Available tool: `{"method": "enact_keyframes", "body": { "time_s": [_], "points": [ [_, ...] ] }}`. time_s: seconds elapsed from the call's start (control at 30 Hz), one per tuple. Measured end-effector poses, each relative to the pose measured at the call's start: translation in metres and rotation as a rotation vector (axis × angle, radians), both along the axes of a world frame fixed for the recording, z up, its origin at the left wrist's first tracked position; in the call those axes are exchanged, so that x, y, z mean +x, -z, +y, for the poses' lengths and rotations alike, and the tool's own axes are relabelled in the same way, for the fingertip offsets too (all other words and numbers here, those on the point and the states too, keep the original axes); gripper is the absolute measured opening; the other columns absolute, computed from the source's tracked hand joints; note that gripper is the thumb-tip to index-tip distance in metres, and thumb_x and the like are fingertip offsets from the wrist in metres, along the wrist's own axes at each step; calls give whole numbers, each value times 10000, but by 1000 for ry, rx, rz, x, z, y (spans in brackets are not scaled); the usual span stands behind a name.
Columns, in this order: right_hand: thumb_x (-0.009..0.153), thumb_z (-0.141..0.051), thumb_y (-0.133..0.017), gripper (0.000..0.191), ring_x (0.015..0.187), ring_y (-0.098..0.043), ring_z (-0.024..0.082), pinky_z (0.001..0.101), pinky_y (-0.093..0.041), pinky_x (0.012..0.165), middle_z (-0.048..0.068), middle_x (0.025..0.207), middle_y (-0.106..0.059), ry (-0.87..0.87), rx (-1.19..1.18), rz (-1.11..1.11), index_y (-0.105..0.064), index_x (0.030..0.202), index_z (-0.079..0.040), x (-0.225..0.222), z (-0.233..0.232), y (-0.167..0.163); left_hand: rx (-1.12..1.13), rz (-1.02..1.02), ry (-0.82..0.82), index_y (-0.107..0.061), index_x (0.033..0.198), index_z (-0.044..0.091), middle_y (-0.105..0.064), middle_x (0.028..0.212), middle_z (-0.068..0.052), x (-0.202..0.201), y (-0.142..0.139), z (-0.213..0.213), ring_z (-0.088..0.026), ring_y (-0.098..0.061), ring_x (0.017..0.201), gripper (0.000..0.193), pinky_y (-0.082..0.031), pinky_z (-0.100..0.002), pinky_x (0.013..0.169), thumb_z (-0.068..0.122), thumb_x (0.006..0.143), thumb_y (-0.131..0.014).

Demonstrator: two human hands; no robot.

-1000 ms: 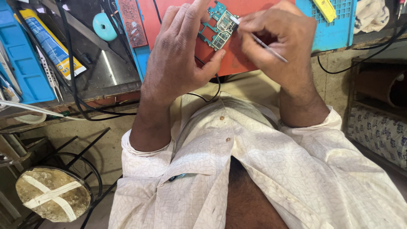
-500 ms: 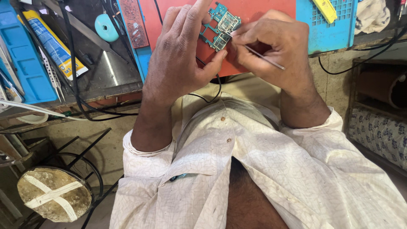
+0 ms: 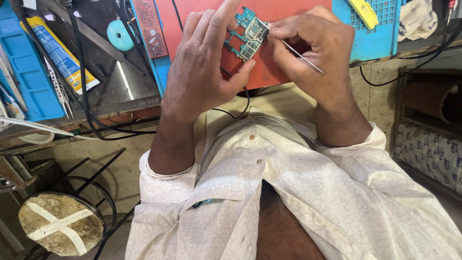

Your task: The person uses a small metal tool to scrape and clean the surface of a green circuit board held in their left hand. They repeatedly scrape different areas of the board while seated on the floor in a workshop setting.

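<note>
A cluttered workbench held a red mat (image 3: 288, 9). Above it, my left hand (image 3: 204, 62) stayed clamped on a small green circuit board (image 3: 248, 33), while my right hand (image 3: 315, 48) pinched a thin metal probe (image 3: 301, 55) against it, barely shifted since before.

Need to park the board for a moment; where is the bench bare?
Bare red mat shows between the circuit board and the blue mat. Left is crowded: cables, glue tube, round blue tape.
</note>
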State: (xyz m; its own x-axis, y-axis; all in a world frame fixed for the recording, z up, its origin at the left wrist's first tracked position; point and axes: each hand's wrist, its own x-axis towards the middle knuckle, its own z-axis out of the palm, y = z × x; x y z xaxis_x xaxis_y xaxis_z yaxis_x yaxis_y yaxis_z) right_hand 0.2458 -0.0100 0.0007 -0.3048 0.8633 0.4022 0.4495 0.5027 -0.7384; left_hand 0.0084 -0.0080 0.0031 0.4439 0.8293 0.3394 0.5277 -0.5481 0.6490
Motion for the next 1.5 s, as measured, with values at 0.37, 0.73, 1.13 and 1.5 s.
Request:
{"method": "enact_keyframes", "body": {
  "time_s": [0.37,0.73,1.13,1.5],
  "points": [
    [958,43,-790,118,920,-679,180,289,-564,795,115,1087,-764,-30,17,-31,-719,1043,2,2,-1,3,-9,19,-1,-334,1549,26,-589,1217,-106,-1,4,1,-314,-546,1151,858,-482,-402,1051,150,878,-854],
    [961,27,-805,107,904,-683,161,262,-561,785,89,1093,-778,-35,5,-35,-739,1035,-14,5,0,10,-5,11,9,-337,1549,28,-594,1224,-100,-2,4,1,-310,-547,1162,846,-483,-395,1060,147,889,-852],
    [895,8,-809,123,951,-679,213,327,-532,860,66,1067,-764,-99,88,-86,-744,989,-36,6,5,1,-1,26,0,-349,1543,40,-592,1211,-96,-1,2,1,-307,-547,1155,831,-484,-396,1049,158,891,-851],
    [891,17,-794,120,907,-671,197,296,-532,820,82,1088,-770,-84,30,-45,-751,997,-19,6,7,0,15,37,1,-354,1536,39,-586,1217,-102,-1,3,1,-313,-539,1157,812,-473,-404,1059,164,899,-842]
  ]
}}
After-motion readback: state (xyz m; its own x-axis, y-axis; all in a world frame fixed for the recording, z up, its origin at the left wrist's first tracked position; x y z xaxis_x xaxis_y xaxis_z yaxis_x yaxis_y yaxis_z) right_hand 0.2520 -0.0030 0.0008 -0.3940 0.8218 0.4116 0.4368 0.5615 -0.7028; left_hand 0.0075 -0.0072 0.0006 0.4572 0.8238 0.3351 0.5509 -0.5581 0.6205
